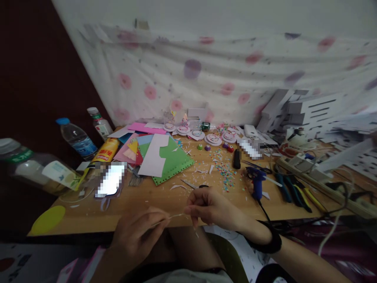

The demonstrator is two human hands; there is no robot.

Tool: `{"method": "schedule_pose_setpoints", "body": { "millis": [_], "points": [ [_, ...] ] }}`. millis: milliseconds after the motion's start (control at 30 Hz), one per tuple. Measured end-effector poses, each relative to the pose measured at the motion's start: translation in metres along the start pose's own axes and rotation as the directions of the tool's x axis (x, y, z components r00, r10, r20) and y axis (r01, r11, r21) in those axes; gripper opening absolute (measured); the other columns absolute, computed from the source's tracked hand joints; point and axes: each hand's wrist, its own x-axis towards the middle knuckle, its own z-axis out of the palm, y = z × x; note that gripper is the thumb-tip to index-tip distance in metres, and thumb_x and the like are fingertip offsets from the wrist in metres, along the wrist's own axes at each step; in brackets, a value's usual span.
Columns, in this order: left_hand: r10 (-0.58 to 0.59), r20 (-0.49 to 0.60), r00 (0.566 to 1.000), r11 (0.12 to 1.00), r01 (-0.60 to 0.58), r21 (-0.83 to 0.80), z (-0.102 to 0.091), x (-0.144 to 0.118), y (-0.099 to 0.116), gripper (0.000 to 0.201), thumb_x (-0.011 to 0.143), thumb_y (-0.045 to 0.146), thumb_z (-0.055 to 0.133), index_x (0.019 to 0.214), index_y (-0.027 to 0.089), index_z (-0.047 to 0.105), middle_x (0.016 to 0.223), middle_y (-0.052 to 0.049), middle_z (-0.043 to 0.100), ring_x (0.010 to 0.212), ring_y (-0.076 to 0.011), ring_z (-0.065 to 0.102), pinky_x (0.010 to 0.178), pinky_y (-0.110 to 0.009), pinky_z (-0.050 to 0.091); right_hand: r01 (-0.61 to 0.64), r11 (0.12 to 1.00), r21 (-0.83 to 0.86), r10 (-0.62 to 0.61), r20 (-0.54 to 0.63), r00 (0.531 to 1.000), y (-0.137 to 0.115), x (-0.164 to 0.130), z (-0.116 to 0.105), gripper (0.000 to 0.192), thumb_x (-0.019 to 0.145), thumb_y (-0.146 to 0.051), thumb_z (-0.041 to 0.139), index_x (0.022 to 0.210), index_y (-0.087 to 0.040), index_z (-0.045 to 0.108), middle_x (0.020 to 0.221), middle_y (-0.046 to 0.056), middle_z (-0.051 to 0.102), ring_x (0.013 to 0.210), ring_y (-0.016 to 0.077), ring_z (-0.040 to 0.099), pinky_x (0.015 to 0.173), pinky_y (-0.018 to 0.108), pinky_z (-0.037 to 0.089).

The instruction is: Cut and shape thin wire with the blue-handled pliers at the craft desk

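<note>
Both hands [137, 231] [207, 206] pinch a thin strand [176, 215], scissors [191, 184] and paper scraps [178, 186] just beyond

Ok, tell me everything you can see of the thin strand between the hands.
The thin strand is pale and slightly curved, perhaps cord or wire; its exact material can't be told. It bridges the gap between the pinching fingers of the left hand and right hand, near the table's front edge. Whether the pale tip below the right hand belongs to it is unclear.
</note>
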Motion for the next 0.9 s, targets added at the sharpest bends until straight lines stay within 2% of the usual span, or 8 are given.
{"method": "schedule_pose_setpoints", "body": {
  "millis": [233, 300, 367, 467, 600, 700, 800, 900],
  "points": [
    [-0.109, 0.184, 0.977, 0.952, 0.155, -0.262, 0.008, -0.013, -0.004, 0.032, 0.094, 0.017, 0.052, 0.063, 0.019, 0.06, 0.057, 0.002, 0.063, 0.053, -0.0074, 0.058, 0.056, -0.018, 0.043, -0.001, 1.0, -0.006, 0.001, 0.083, 0.997, 0.013, 0.0, 0.006, 0.036, 0.079, -0.05, 0.073, 0.077, -0.02, 0.054, 0.062, -0.002, 0.068, 0.044, 0.0072, 0.051, 0.041, 0.017, 0.04],
    [-0.27, 0.268, 0.925, 0.856, 0.358, -0.372, 0.011, -0.017, -0.006, 0.036, 0.094, 0.023, 0.053, 0.06, 0.019, 0.063, 0.058, 0.001, 0.066, 0.055, -0.008, 0.061, 0.058, -0.018, 0.044, 0.122, 0.973, -0.198, -0.122, 0.015, 0.992, 0.014, -0.005, 0.007, 0.023, 0.087, -0.039, 0.066, 0.08, -0.019, 0.057, 0.067, 0.0, 0.069, 0.052, 0.01, 0.057, 0.047, 0.019, 0.043],
    [-0.43, 0.359, 0.829, 0.684, 0.558, -0.47, 0.014, -0.02, -0.006, 0.038, 0.093, 0.031, 0.056, 0.059, 0.019, 0.066, 0.056, 0.0, 0.067, 0.055, -0.0093, 0.062, 0.058, -0.018, 0.044, 0.287, 0.807, -0.516, -0.34, -0.008, 0.941, 0.014, -0.01, 0.007, 0.013, 0.094, -0.026, 0.057, 0.084, -0.018, 0.061, 0.073, 0.003, 0.071, 0.06, 0.0127, 0.062, 0.054, 0.022, 0.045],
    [-0.572, 0.496, 0.653, 0.327, 0.736, -0.593, 0.021, -0.021, -0.001, 0.038, 0.086, 0.04, 0.063, 0.055, 0.018, 0.068, 0.048, -0.002, 0.066, 0.049, -0.0108, 0.059, 0.054, -0.02, 0.043, 0.464, 0.382, -0.8, -0.66, 0.116, 0.742, 0.018, -0.014, 0.004, 0.02, 0.102, -0.02, 0.047, 0.092, -0.015, 0.063, 0.074, 0.005, 0.073, 0.064, 0.0152, 0.067, 0.057, 0.025, 0.048],
    [-0.607, 0.681, 0.41, -0.216, 0.74, -0.638, 0.032, -0.019, 0.01, 0.036, 0.067, 0.045, 0.068, 0.043, 0.019, 0.059, 0.031, 0.002, 0.047, 0.028, -0.0095, 0.042, 0.035, -0.022, 0.032, 0.578, -0.136, -0.804, -0.869, 0.377, 0.32, 0.022, -0.015, -0.002, 0.026, 0.105, -0.016, 0.037, 0.098, -0.011, 0.062, 0.08, 0.008, 0.078, 0.061, 0.0157, 0.068, 0.052, 0.027, 0.048],
    [-0.552, 0.784, 0.284, -0.458, 0.683, -0.569, 0.038, -0.019, 0.018, 0.034, 0.057, 0.044, 0.071, 0.039, 0.02, 0.053, 0.028, 0.006, 0.037, 0.024, -0.0063, 0.029, 0.03, -0.021, 0.027, 0.541, -0.327, -0.775, -0.85, 0.491, 0.19, 0.021, -0.016, -0.006, 0.026, 0.102, -0.01, 0.038, 0.098, -0.007, 0.064, 0.082, 0.01, 0.08, 0.057, 0.0155, 0.068, 0.049, 0.028, 0.048],
    [-0.61, 0.717, 0.337, -0.31, 0.731, -0.607, 0.034, -0.02, 0.023, 0.038, 0.065, 0.05, 0.071, 0.046, 0.019, 0.058, 0.034, 0.002, 0.051, 0.031, -0.0085, 0.044, 0.039, -0.021, 0.038, 0.591, -0.237, -0.772, -0.844, 0.464, 0.268, 0.019, -0.018, -0.009, 0.03, 0.104, -0.011, 0.034, 0.101, -0.008, 0.063, 0.082, 0.01, 0.079, 0.061, 0.0158, 0.069, 0.053, 0.028, 0.049],
    [-0.657, 0.485, 0.577, 0.227, 0.765, -0.602, 0.022, -0.018, 0.024, 0.041, 0.084, 0.05, 0.064, 0.056, 0.019, 0.065, 0.052, -0.002, 0.068, 0.051, -0.0111, 0.062, 0.057, -0.021, 0.047, 0.625, 0.13, -0.77, -0.832, 0.258, 0.491, 0.018, -0.017, -0.009, 0.026, 0.106, -0.023, 0.041, 0.095, -0.014, 0.062, 0.072, 0.005, 0.074, 0.058, 0.0144, 0.066, 0.053, 0.026, 0.046]
  ]
}}
